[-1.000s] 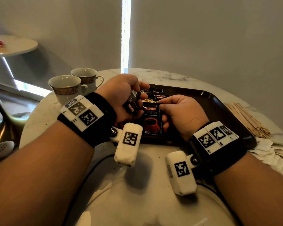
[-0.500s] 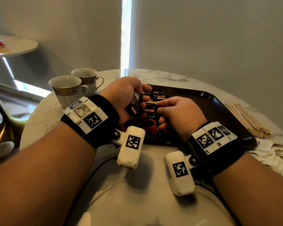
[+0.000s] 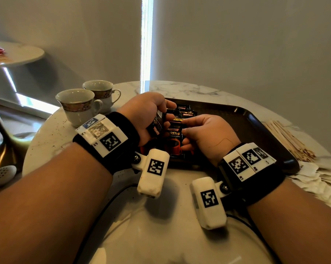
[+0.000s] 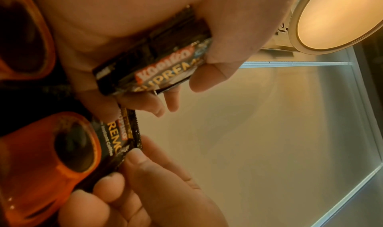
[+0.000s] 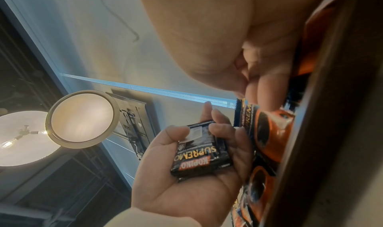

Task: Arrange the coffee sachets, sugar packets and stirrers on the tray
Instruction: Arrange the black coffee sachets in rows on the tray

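Note:
My left hand grips a small stack of black coffee sachets over the near left corner of the dark brown tray. The left wrist view shows the stack held between thumb and fingers. My right hand pinches the upper edge of another coffee sachet, printed with an orange cup, right beside the stack. That sachet overlaps others lying on the tray. More sachets lie further back. Wooden stirrers and white sugar packets lie on the table right of the tray.
Two patterned teacups stand on the round marble table to the left of the tray. A cable runs across the near part of the table. A small side table stands at far left.
Both hands have stayed over the tray's near left corner and drawn a little closer together. The left hand keeps its stack, the right hand keeps pinching its sachet.

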Demonstrator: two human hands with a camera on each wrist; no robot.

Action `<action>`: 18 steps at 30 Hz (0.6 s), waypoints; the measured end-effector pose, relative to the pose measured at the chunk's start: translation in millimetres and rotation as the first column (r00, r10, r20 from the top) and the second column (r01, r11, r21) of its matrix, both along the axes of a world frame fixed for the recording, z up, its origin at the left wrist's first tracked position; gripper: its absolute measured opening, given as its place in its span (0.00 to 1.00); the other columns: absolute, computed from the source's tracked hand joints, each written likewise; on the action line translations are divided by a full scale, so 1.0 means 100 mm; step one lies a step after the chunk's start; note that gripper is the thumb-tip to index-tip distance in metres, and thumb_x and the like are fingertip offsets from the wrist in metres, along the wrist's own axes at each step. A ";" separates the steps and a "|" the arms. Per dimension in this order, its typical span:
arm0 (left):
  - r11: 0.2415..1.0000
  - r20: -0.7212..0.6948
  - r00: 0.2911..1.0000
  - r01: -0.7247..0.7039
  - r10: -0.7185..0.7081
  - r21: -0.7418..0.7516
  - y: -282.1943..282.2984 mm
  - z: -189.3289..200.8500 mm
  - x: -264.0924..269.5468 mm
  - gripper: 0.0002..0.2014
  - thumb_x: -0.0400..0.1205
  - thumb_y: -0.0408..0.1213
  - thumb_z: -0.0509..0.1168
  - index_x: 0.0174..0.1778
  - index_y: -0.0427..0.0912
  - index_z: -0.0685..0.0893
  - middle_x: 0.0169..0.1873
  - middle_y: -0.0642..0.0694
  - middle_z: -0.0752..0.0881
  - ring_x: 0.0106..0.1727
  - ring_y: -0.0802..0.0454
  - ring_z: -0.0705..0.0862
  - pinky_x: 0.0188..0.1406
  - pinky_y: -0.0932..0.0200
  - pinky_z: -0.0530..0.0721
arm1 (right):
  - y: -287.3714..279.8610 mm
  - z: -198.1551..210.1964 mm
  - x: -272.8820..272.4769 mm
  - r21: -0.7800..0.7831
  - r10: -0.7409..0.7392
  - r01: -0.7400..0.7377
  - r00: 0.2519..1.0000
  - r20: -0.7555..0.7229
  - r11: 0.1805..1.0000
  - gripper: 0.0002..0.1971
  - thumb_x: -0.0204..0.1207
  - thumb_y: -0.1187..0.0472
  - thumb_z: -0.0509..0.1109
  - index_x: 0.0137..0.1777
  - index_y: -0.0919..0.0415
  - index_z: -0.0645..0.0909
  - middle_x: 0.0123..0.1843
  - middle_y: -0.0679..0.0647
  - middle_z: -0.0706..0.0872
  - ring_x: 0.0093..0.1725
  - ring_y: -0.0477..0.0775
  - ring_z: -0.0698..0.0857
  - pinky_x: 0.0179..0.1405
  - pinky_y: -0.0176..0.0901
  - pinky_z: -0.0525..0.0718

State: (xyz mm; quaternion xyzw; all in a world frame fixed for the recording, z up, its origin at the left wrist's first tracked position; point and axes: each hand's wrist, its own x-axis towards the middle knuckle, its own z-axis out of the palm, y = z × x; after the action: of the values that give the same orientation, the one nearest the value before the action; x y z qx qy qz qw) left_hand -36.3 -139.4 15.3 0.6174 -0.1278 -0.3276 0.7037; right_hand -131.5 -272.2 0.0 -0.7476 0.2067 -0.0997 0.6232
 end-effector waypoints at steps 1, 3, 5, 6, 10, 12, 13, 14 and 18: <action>1.000 -0.001 1.000 -0.002 0.002 -0.001 0.00 -0.01 0.00 0.17 0.79 0.29 0.54 0.57 0.38 0.85 0.43 0.39 0.81 0.35 0.47 0.79 0.41 0.51 0.83 | 0.00 0.00 0.00 -0.008 0.000 0.000 1.000 0.003 1.000 0.16 0.82 0.75 0.68 0.68 0.66 0.81 0.36 0.62 0.86 0.23 0.50 0.86 0.21 0.35 0.83; 1.000 -0.002 1.000 -0.002 0.002 -0.002 -0.01 -0.01 0.01 0.17 0.79 0.29 0.54 0.56 0.38 0.85 0.43 0.39 0.81 0.35 0.47 0.79 0.39 0.52 0.82 | -0.01 -0.01 -0.01 -0.034 -0.002 0.003 1.000 0.009 0.999 0.17 0.81 0.75 0.68 0.69 0.65 0.80 0.39 0.63 0.86 0.25 0.50 0.86 0.21 0.35 0.83; 1.000 -0.005 1.000 0.001 -0.001 0.000 -0.01 -0.01 0.01 0.17 0.79 0.29 0.53 0.55 0.38 0.85 0.42 0.39 0.80 0.35 0.47 0.78 0.38 0.53 0.82 | -0.01 -0.02 0.00 -0.048 0.000 0.001 1.000 0.014 0.999 0.18 0.81 0.75 0.68 0.70 0.66 0.80 0.39 0.63 0.86 0.24 0.49 0.85 0.21 0.34 0.83; 1.000 -0.006 1.000 0.002 -0.002 0.000 -0.01 -0.01 0.01 0.16 0.79 0.29 0.53 0.55 0.38 0.85 0.42 0.39 0.80 0.34 0.47 0.78 0.37 0.53 0.82 | -0.02 -0.03 0.00 -0.050 0.001 0.000 1.000 0.013 0.999 0.18 0.81 0.75 0.68 0.69 0.66 0.79 0.39 0.63 0.86 0.24 0.49 0.85 0.21 0.35 0.83; 1.000 -0.006 1.000 0.007 -0.007 0.011 -0.01 0.00 0.01 0.16 0.79 0.30 0.54 0.56 0.39 0.85 0.42 0.39 0.81 0.35 0.47 0.79 0.39 0.52 0.82 | -0.03 -0.04 0.00 -0.070 -0.002 0.003 1.000 0.014 0.998 0.17 0.81 0.74 0.69 0.68 0.66 0.79 0.41 0.63 0.86 0.26 0.51 0.86 0.22 0.35 0.84; 1.000 -0.006 1.000 0.018 -0.018 0.014 -0.01 0.00 0.01 0.16 0.79 0.30 0.53 0.56 0.39 0.85 0.41 0.40 0.81 0.34 0.48 0.79 0.41 0.51 0.82 | -0.04 -0.04 0.00 -0.090 -0.008 0.009 1.000 0.014 0.996 0.16 0.81 0.73 0.69 0.67 0.65 0.80 0.40 0.63 0.87 0.27 0.52 0.86 0.22 0.35 0.83; 1.000 -0.005 1.000 0.023 -0.023 0.016 -0.01 0.00 0.01 0.16 0.79 0.30 0.53 0.55 0.40 0.85 0.41 0.41 0.81 0.34 0.48 0.79 0.42 0.50 0.82 | -0.04 -0.04 0.00 -0.093 -0.010 0.011 1.000 0.016 0.996 0.16 0.81 0.73 0.69 0.67 0.64 0.80 0.39 0.63 0.87 0.27 0.52 0.86 0.22 0.35 0.83; 0.999 -0.006 1.000 0.027 -0.027 0.018 -0.01 -0.01 0.02 0.16 0.79 0.30 0.53 0.55 0.40 0.85 0.41 0.41 0.81 0.34 0.48 0.79 0.43 0.49 0.82 | -0.05 -0.04 -0.01 -0.094 -0.011 0.013 1.000 0.020 0.995 0.15 0.81 0.73 0.69 0.67 0.64 0.80 0.38 0.62 0.86 0.26 0.52 0.85 0.21 0.36 0.83; 0.999 -0.003 0.999 0.034 -0.034 0.026 0.01 -0.01 0.03 0.17 0.79 0.31 0.54 0.57 0.40 0.85 0.41 0.41 0.82 0.35 0.48 0.80 0.45 0.47 0.82 | -0.07 -0.05 -0.01 -0.099 -0.021 0.024 0.999 0.033 0.995 0.14 0.82 0.71 0.69 0.65 0.61 0.80 0.34 0.60 0.86 0.24 0.52 0.85 0.23 0.39 0.86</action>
State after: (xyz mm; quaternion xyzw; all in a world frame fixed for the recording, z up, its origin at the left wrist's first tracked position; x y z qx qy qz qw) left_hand -33.2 -138.9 14.4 0.6239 -0.1332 -0.3417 0.6900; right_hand -132.4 -279.3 -5.0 -0.7738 0.1997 -0.1289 0.5872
